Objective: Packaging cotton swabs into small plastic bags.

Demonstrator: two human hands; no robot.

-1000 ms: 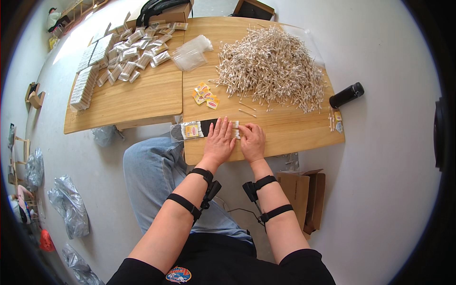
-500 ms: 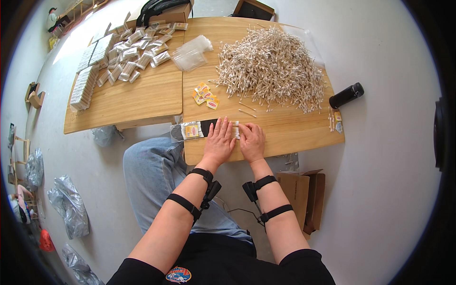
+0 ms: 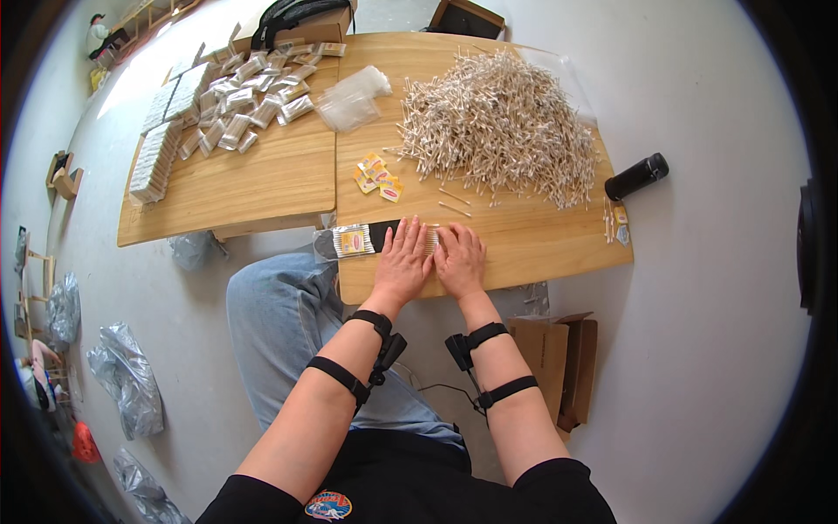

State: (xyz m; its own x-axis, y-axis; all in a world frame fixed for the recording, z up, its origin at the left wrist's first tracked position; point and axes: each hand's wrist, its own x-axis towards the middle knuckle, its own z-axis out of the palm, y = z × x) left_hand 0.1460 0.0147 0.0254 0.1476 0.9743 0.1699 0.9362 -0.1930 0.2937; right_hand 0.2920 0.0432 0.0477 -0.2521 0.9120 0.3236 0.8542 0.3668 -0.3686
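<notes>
My left hand (image 3: 403, 261) and my right hand (image 3: 460, 259) lie side by side, palms down, near the front edge of a wooden table (image 3: 541, 249). Both press on a clear plastic pouch of thin white sticks (image 3: 353, 241) with a yellow label; its left end sticks out past the table's left edge. The part under my hands is hidden. A large heap of loose white sticks (image 3: 497, 127) lies further back. Small yellow labels (image 3: 377, 175) lie between heap and hands.
A second wooden table (image 3: 244, 179) to the left carries several filled pouches (image 3: 236, 100) and a stack (image 3: 153, 162). Empty clear bags (image 3: 351, 98) lie at the seam. A black cylinder (image 3: 636, 176) sits at the right edge. A cardboard box (image 3: 559, 358) stands on the floor.
</notes>
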